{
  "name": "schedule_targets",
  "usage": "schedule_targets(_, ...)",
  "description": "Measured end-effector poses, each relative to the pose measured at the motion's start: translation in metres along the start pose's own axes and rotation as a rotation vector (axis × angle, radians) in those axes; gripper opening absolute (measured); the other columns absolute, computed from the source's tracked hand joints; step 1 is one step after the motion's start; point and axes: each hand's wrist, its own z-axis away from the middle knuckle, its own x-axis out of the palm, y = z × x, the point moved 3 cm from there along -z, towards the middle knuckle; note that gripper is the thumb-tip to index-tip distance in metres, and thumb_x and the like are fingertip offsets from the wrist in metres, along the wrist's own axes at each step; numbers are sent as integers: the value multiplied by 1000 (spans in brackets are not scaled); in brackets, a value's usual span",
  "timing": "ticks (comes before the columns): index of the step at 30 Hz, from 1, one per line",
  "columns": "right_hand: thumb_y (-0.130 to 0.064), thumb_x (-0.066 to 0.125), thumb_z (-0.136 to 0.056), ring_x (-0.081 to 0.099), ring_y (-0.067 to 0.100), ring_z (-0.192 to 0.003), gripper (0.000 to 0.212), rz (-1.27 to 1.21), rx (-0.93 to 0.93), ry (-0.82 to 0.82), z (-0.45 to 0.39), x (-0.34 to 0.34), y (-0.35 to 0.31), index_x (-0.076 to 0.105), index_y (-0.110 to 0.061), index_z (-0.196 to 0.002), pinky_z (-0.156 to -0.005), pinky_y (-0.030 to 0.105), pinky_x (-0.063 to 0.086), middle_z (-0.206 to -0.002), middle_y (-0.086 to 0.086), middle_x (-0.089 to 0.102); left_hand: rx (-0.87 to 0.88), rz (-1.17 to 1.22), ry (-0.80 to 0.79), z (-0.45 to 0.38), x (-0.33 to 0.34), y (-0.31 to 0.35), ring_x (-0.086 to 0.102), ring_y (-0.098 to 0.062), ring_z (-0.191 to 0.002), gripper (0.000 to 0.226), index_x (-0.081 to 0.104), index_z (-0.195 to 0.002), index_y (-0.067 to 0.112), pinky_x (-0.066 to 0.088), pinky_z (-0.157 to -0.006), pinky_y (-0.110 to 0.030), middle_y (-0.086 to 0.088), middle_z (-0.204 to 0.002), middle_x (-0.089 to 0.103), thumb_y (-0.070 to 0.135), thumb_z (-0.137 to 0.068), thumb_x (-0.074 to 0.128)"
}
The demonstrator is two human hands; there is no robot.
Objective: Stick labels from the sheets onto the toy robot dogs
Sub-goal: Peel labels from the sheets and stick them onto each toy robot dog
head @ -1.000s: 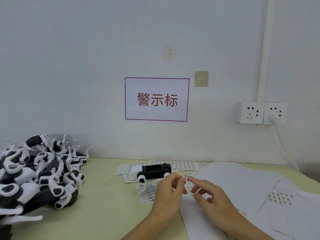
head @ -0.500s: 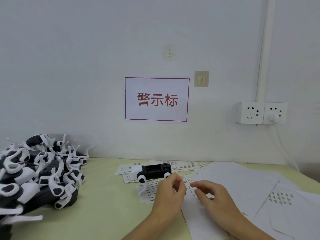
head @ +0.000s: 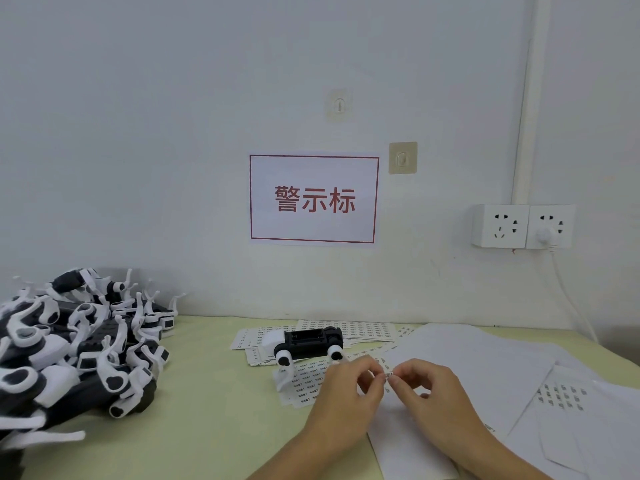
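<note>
Left hand (head: 349,393) and right hand (head: 438,398): fingers curled, tips meeting over the label sheets (head: 311,377); between them a small label (head: 388,375), apparently pinched by both, though the exact grip is too small to tell. Toy robot dog (head: 306,341): black body, white head and legs, lying on the sheets just beyond the hands. Blank white sheets (head: 485,362): spread to the right. Pile of toy robot dogs (head: 76,344): far left of the green table (head: 214,410). Wall: red-bordered sign (head: 314,199), double socket (head: 523,226).
</note>
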Motion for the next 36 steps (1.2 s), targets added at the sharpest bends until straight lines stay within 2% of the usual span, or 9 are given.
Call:
schedule_targets(5,-10,73,-84,62,3,-66,21,68,-4,54,1,0,0,70,-24,-69,-64,12,46,-68,-9,70,-14,-84,-3,1,2,-1,60,-9,-75,20,73,-85,20,47,-68,-24,4,-74,68,25,-94,56)
schedule_targets(11,-13,72,-85,60,4,-66,20,106,15,86,0,-2,3,69,-23,-68,-64,13,46,-67,-10,69,-47,-160,63,-1,-3,-3,43,-9,-51,40,57,-58,10,45,-61,-39,-4,-55,54,25,-95,53)
schedule_targets(13,-13,71,-86,60,3,-67,21,97,32,108,-1,-4,4,69,-23,-69,-64,13,47,-66,-10,68,-63,-110,135,-6,-14,-2,52,-15,-53,36,59,-62,8,49,-62,-43,-9,-58,59,22,-95,53)
schedule_targets(17,-14,71,-87,60,3,-66,20,82,43,94,-1,-3,5,69,-24,-69,-64,13,47,-67,-9,68,32,-14,270,-18,-37,11,53,-11,-54,18,68,-81,20,45,-54,-28,3,-58,58,13,-93,57)
schedule_targets(20,-14,70,-87,60,3,-67,21,71,45,94,-1,-4,5,69,-24,-69,-64,13,47,-67,-9,68,159,-296,279,-25,-53,16,51,-1,-89,23,63,-108,25,40,-76,-12,16,-95,58,13,-90,56)
schedule_targets(23,-14,70,-88,60,3,-68,21,64,44,86,-1,-3,4,69,-24,-70,-65,13,47,-69,-10,68,96,-717,79,-32,-67,-1,26,-12,-135,60,35,-144,32,24,-111,-28,11,-144,35,27,-86,53)
schedule_targets(25,-14,70,-88,60,2,-69,20,57,47,79,-1,-3,4,70,-24,-70,-66,11,46,-71,-13,69,-22,-878,-84,-32,-76,-14,21,-21,-143,71,21,-150,35,19,-116,-36,9,-152,28,31,-87,53)
schedule_targets(30,-14,69,-88,60,2,-71,19,47,38,68,0,-2,4,70,-23,-71,-66,10,45,-75,-14,69,-48,-1034,-78,-32,-92,-21,54,-21,-111,46,39,-136,28,37,-86,-33,6,-120,59,30,-92,54)
schedule_targets(36,-10,65,-91,59,3,-70,23,-38,-35,51,3,-5,-9,66,-21,-72,-60,10,42,-74,-7,67,-242,-467,-32,-36,-90,-13,59,-16,-70,54,31,-123,38,48,-60,-28,3,-94,61,30,-82,66)
